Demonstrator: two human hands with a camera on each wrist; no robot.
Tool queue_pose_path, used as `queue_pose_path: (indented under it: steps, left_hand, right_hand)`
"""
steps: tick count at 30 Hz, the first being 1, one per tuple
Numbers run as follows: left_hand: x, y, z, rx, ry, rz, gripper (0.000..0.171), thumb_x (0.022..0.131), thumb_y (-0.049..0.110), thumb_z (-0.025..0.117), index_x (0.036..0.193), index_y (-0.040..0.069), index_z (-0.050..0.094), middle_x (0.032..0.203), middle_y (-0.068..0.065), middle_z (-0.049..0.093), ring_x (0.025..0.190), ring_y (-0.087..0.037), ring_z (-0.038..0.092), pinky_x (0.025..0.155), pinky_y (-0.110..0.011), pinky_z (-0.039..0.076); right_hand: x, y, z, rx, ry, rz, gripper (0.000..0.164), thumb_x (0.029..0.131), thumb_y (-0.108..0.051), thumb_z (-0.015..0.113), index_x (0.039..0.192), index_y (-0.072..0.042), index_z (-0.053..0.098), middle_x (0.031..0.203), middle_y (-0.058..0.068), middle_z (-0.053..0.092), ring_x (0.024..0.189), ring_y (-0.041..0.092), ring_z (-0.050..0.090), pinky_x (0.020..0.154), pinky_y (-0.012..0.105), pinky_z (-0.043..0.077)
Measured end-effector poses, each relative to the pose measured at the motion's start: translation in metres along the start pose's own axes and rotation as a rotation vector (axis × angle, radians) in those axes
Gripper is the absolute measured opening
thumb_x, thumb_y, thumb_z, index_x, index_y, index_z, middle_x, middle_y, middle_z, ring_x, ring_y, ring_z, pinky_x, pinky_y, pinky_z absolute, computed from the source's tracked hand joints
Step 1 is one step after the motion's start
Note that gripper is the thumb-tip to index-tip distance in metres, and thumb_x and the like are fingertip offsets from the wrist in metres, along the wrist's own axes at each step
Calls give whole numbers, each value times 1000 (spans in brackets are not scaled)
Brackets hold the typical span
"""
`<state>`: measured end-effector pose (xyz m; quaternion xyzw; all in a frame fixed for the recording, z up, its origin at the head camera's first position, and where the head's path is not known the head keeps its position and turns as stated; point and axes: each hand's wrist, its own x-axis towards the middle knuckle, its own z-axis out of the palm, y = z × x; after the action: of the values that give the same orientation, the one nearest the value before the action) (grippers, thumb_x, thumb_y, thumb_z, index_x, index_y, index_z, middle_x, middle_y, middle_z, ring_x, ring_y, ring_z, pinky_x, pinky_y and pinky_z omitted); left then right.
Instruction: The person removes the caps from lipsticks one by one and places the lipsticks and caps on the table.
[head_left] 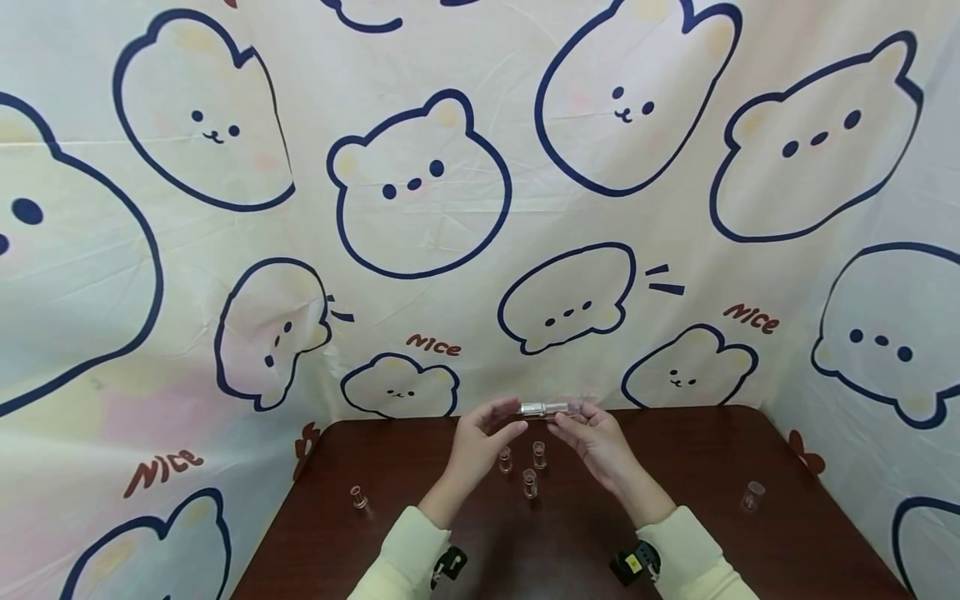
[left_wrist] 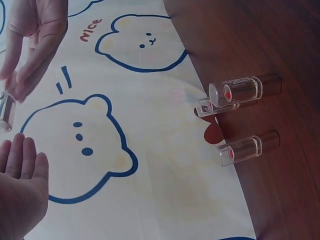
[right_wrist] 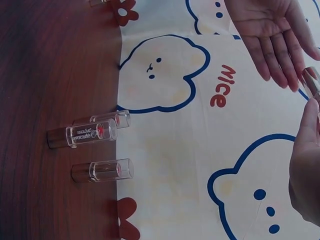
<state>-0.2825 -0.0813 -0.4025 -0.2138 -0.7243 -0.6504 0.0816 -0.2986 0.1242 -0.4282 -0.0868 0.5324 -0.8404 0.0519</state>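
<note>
In the head view a silver lipstick tube (head_left: 536, 409) lies level between the two hands above the table. The right hand (head_left: 596, 442) pinches its clear end with thumb and fingertips. At the silver end is the left hand (head_left: 480, 433), its fingers straight and its thumb apart; the fingertips are at or touching the tube. The right wrist view shows the left palm (right_wrist: 272, 37) with extended fingers beside the tube. Below the hands, several clear-capped lipsticks stand upright on the table, among them a front lipstick (head_left: 530, 484) and a rear-right lipstick (head_left: 539, 455).
A brown table (head_left: 570, 550) carries everything. One small lipstick (head_left: 359, 497), seemingly uncapped, stands to the left. Far to the right is a clear cap (head_left: 753, 497). A bear-patterned cloth (head_left: 480, 308) hangs behind and at both sides.
</note>
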Motion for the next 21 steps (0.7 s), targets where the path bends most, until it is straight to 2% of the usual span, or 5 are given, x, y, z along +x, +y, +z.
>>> queue_pose_path:
  steps: [5,7,11,19,21]
  left_hand:
    - [8,-19,3,6,-2,-11,38,89,8,71,125,1,62,120,-12,65,109,-27,61,93,-36,49]
    - [9,-22,4,10,-4,-9,37,89,10,71,125,4,63,117,-10,66,106,-25,62,90,-32,50]
    - [10,-23,6,16,-18,-5,36,89,16,72,123,6,65,110,-7,68,99,-21,64,85,-26,51]
    - [10,-23,8,29,-47,11,33,91,16,70,121,4,66,106,-7,68,96,-19,65,85,-27,52]
    - [7,-14,8,34,-50,10,31,92,13,69,121,2,65,106,-9,68,96,-21,65,84,-26,52]
  right_hand:
    - [-1,0,1,-12,-10,2,42,94,0,61,131,12,46,111,10,64,99,18,67,91,34,49]
    - [-1,1,2,-9,-13,3,38,93,0,62,128,10,49,111,11,64,99,18,67,90,33,50]
    - [-2,1,3,-10,-16,13,36,93,-1,63,126,8,53,112,12,64,99,19,67,89,32,50]
    - [-2,1,4,-21,-12,16,36,92,-1,65,126,7,54,113,12,64,98,20,67,88,32,50]
    - [-2,1,4,-21,-15,15,36,92,-1,64,125,7,54,113,12,64,98,19,67,88,32,50]
